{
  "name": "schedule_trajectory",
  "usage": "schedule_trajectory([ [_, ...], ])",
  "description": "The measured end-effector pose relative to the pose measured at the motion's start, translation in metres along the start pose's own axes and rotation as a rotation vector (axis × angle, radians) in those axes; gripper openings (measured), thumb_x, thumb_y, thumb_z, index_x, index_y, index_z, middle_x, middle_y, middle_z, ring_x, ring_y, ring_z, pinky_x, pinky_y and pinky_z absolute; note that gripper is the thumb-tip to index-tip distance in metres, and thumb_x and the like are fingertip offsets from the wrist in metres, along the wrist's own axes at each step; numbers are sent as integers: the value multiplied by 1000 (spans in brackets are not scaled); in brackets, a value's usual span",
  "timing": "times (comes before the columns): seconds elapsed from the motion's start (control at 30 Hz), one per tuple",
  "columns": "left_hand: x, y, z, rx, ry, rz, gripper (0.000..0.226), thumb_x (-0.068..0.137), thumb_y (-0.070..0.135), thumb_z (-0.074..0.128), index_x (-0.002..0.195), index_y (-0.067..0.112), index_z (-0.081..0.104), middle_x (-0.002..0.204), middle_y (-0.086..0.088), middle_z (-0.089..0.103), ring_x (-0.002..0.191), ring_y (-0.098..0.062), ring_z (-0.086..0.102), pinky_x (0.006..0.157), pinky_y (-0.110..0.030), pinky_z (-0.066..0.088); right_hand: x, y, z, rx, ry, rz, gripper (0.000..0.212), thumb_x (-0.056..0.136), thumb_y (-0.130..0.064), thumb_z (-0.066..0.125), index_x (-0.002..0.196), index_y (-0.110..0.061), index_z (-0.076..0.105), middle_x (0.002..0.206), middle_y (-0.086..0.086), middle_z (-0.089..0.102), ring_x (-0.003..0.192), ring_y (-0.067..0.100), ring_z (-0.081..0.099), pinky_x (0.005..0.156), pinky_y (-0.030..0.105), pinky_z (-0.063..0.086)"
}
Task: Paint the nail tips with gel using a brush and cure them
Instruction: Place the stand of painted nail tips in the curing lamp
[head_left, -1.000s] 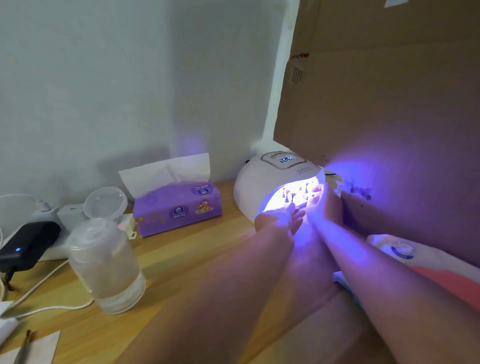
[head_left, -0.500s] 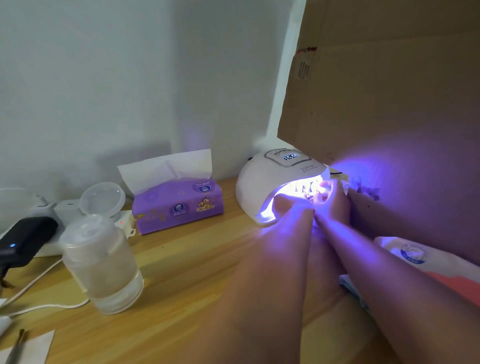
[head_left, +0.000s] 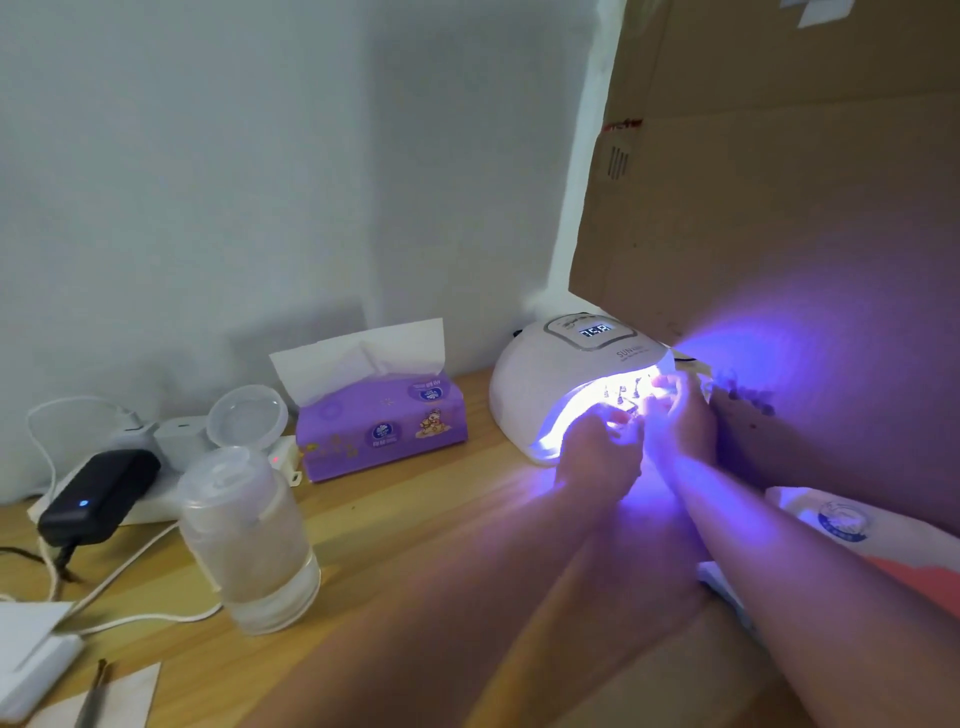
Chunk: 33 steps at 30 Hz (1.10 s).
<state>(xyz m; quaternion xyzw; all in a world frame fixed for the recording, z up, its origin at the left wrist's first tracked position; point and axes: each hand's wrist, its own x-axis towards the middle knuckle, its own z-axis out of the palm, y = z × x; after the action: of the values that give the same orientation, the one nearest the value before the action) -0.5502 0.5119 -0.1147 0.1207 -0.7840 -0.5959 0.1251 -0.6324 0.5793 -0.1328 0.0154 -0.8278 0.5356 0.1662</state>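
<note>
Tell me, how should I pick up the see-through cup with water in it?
Grip the clear cup around its middle, fingers wrapping the round wall, coming from the front-right where the table is bare. It stands upright with water in the bottom and what looks like a lid on top, so probably keep it level. Cables and a charger crowd its left.

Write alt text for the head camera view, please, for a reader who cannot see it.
Both hands, left hand and right hand, reach into the glowing mouth of a white curing lamp on a wooden table, where small nail tips stand; a purple tissue pack sits nearby.
</note>
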Motion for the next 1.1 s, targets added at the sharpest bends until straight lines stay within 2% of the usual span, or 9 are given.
schedule_trajectory([
  [0.13, -38, -25, -48, 24, 156, 211, 23, 93, 13, 48, 76, 27, 55, 63, 9, 54, 49, -5, 46, 44, -17, 39, -7, -15, -3, 191, 219, -44, 32, 90, -13, 32, 91, 4, 59, 90, 26, 63, 85, 34, 58, 69, 34, 36],
  [0.3, -60, -43, -88, -146, 353, 243, 27, 92, 9, 49, 72, 23, 57, 48, 12, 47, 39, -1, 36, 41, -14, 28, -17, -45, -3, 218, 314, -106, 23, 91, -21, 33, 86, -12, 54, 65, 0, 52, 70, 25, 43, 57, 28, 21],
  [0.43, -55, -43, -95, -234, 426, 110, 23, 92, 13, 49, 73, 21, 56, 48, 12, 48, 41, -4, 36, 41, -17, 28, 0, -75, -10, -140, -3, -487, 35, 88, -12, 40, 111, -20, 64, 104, 5, 66, 91, 24, 56, 69, 27, 34],
  [0.53, -57, -42, -93, -219, 398, 89, 18, 91, 14, 50, 77, 21, 58, 48, 12, 50, 42, -3, 38, 45, -21, 29, 16, -91, -10, -533, -310, -527, 41, 92, -11, 37, 126, -23, 56, 116, 13, 60, 94, 27, 56, 72, 30, 39],
  [0.67, -59, -42, -95, -256, 405, 78, 19, 91, 11, 49, 77, 21, 58, 48, 11, 49, 42, -3, 37, 46, -23, 30, 19, -94, 0, -743, -351, -482, 42, 96, -14, 32, 131, -26, 51, 133, 12, 45, 116, 29, 48, 89, 33, 40],
  [0.8, -65, -37, -92, -208, 406, 179, 21, 89, 3, 47, 79, 16, 59, 52, 8, 48, 41, -3, 38, 45, -16, 31, 23, -99, 4, -816, -374, -432, 46, 93, -10, 34, 133, -28, 47, 134, 8, 49, 118, 28, 48, 88, 31, 43],
  [0.9, -84, -24, -92, -74, 304, 280, 25, 88, 4, 50, 79, 26, 58, 61, 8, 51, 55, -9, 47, 54, -19, 36, 24, -102, 4, -862, -404, -388, 48, 92, -9, 35, 134, -30, 44, 137, 9, 45, 123, 29, 43, 97, 36, 41],
  [1.03, -137, -1, -107, -1, -78, 399, 8, 81, 38, 51, 85, 39, 59, 62, 14, 52, 59, -21, 48, 53, -24, 36, 25, -106, -6, -797, -499, -404, 49, 97, -16, 34, 144, -28, 26, 138, 14, 43, 119, 31, 47, 96, 34, 39],
  [1.1, -166, 8, -131, 51, -125, 472, 15, 80, 45, 48, 88, 41, 60, 62, 15, 53, 59, -24, 51, 51, -27, 35, 22, -108, -13, -554, -526, -458, 51, 97, -11, 39, 145, -15, 23, 109, 11, 58, 94, 23, 56, 81, 29, 43],
])
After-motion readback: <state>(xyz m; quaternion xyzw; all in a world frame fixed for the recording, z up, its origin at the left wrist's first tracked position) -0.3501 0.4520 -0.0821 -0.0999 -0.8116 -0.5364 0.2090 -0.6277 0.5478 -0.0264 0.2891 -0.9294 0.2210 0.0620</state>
